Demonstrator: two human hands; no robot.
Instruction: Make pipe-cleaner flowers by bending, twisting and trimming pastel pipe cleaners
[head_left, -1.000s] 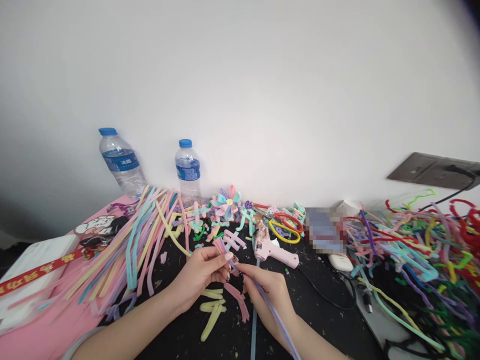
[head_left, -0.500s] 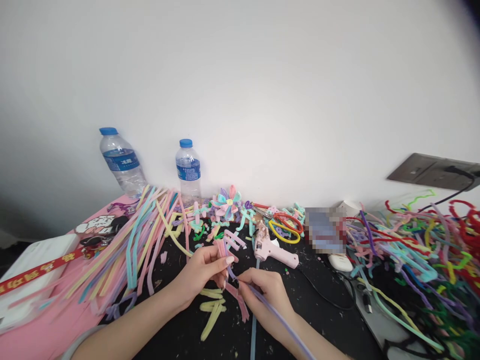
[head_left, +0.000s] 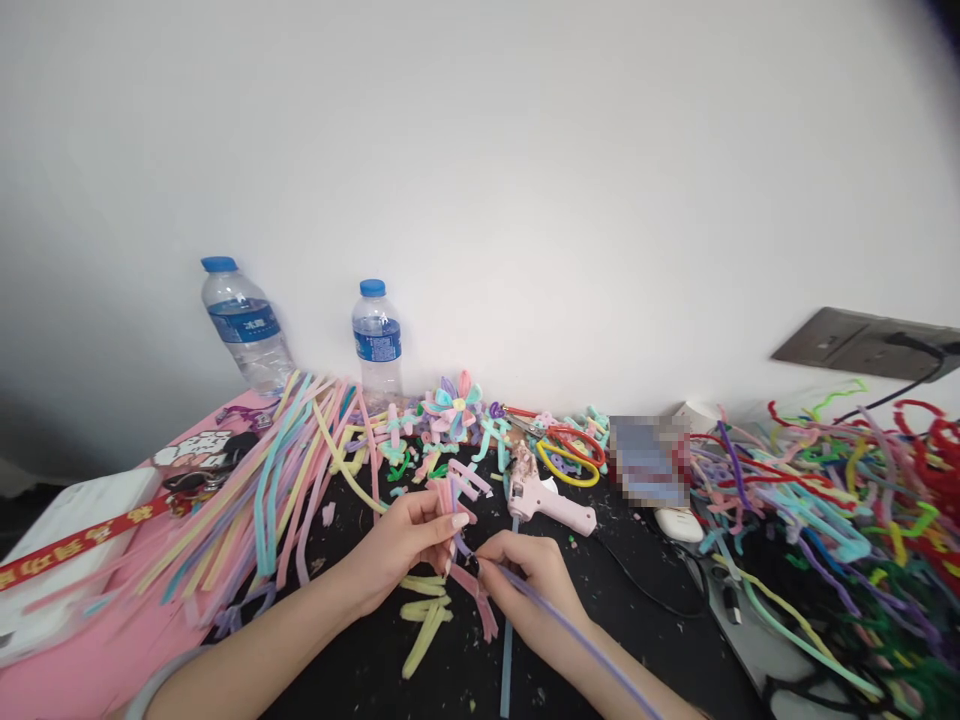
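My left hand pinches a small bundle of pink and purple pipe cleaner pieces between thumb and fingers. Close beside it, my right hand grips a long purple pipe cleaner, which trails over the wrist toward the lower right. Its front end runs up to the left hand's fingers; how it meets the bundle is partly hidden. Below the hands lie a folded pink piece and several folded pale yellow pieces. Just beyond the right hand rests a pink glue gun with a glue stick extending from it.
Long pastel pipe cleaners spread across the left side. Behind the hands are a pipe cleaner flower, yellow-handled scissors and two water bottles. A tangle of coloured pipe cleaners fills the right. The wall stands behind.
Both hands keep nearly the same place and grip. The trailing part of the purple pipe cleaner has shifted slightly to the right over the right wrist.
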